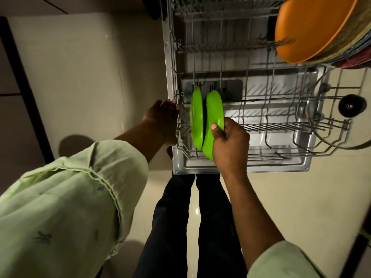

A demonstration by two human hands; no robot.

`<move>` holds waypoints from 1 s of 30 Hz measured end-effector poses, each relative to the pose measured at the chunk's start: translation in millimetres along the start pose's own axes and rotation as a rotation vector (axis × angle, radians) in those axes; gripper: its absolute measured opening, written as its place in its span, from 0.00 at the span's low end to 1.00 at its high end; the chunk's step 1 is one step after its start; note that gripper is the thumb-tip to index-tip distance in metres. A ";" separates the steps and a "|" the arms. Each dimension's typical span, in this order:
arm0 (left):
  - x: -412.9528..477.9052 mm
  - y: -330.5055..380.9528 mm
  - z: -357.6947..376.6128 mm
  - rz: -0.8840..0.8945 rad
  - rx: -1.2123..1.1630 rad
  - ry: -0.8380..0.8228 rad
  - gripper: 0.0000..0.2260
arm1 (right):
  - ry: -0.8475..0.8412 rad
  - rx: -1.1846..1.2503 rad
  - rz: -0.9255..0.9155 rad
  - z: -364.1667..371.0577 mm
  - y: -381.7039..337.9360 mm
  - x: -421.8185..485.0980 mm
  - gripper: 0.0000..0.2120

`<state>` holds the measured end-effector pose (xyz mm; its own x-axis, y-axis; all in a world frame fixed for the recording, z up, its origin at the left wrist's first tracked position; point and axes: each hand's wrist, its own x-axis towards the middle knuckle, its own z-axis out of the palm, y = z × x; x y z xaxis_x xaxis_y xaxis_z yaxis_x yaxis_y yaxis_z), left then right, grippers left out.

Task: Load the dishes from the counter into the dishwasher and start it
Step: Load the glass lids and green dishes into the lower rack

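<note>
Two bright green plates stand on edge at the front left of the pulled-out lower dishwasher rack (281, 125). My right hand (230, 145) grips the near rim of the right green plate (214, 109), thumb on its edge. The left green plate (196, 117) stands just beside it, with a dark gap between them. My left hand (162, 119) rests against the rack's left side wire, fingers fairly straight, holding nothing. At the top right a stack of plates fronted by an orange plate (313, 27) stands upright in the rack.
The open dishwasher door (281, 167) lies flat under the rack. A round black part (350, 105) sits on the rack's right side, next to a curved metal rim. My legs stand on the pale tiled floor (80, 77) just before the door. A dark cabinet edge runs along the left.
</note>
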<state>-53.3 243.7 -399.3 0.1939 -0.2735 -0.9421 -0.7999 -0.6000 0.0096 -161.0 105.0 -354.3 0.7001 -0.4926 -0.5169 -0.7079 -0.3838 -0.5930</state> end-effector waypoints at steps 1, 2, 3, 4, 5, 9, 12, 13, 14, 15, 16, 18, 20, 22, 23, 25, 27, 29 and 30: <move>-0.5 0.0 -0.8 0.003 -0.002 0.000 0.44 | 0.008 0.007 0.000 -0.2 -1.1 0.4 0.07; -1.2 -0.1 -1.3 0.005 -0.004 -0.002 0.44 | 0.005 0.007 -0.001 1.0 -1.5 1.3 0.07; -1.6 0.0 -1.4 0.006 -0.004 -0.003 0.44 | 0.001 0.001 -0.001 2.0 -1.8 2.3 0.07; -1.7 0.0 -1.4 0.007 -0.002 -0.003 0.44 | -0.002 -0.007 0.006 3.8 -1.3 4.2 0.07; -1.5 -0.4 -1.2 0.008 0.001 -0.004 0.44 | -0.002 -0.017 0.018 5.5 -0.1 6.8 0.07; -1.7 -1.7 -0.3 0.015 -0.003 0.003 0.45 | -0.031 -0.069 0.064 11.1 9.1 23.9 0.08; -1.9 -2.1 -0.2 0.013 -0.009 0.002 0.44 | -0.042 -0.055 0.076 14.9 15.0 37.8 0.08; -2.0 -1.6 0.0 0.013 -0.011 0.001 0.44 | -0.050 -0.051 0.074 16.2 16.9 40.5 0.08; -1.8 -0.8 0.1 0.013 -0.013 0.002 0.44 | -0.061 -0.051 0.075 16.8 18.5 42.5 0.07; -1.5 -0.5 0.5 0.012 -0.020 0.003 0.45 | -0.072 -0.052 0.074 17.7 20.3 44.5 0.07; -1.4 -0.1 0.6 0.012 -0.026 0.003 0.45 | -0.080 -0.057 0.073 17.8 21.8 46.9 0.07; -1.1 -0.9 0.7 0.013 -0.028 0.004 0.45 | -0.097 -0.083 0.062 17.1 23.8 53.7 0.08; -1.4 -1.8 -0.4 0.010 -0.023 0.003 0.45 | -0.107 -0.108 0.044 16.2 22.2 59.1 0.08; -1.8 -1.5 -2.0 0.010 -0.031 -0.001 0.45 | -0.115 -0.102 0.059 15.9 21.6 59.4 0.08; -2.1 -1.1 -2.7 0.011 -0.035 -0.003 0.45 | -0.114 -0.092 0.075 15.8 22.0 57.4 0.08; -1.9 -1.3 -3.0 0.011 -0.037 0.001 0.45 | -0.119 -0.058 0.098 13.3 19.3 50.3 0.08; -1.8 -2.4 -3.1 0.013 -0.036 -0.001 0.44 | -0.132 -0.015 0.090 9.5 13.9 41.0 0.07; -2.3 -2.2 -2.9 0.017 -0.030 -0.009 0.44 | -0.144 -0.022 0.062 5.0 8.3 30.5 0.07; -2.2 -1.7 -2.9 0.017 -0.028 -0.011 0.44 | -0.147 -0.027 0.044 3.1 6.2 25.4 0.07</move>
<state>-50.7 243.1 -396.2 0.1741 -0.2755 -0.9454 -0.7869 -0.6160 0.0346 -147.3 92.5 -373.0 0.6730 -0.3906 -0.6280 -0.7391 -0.3865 -0.5517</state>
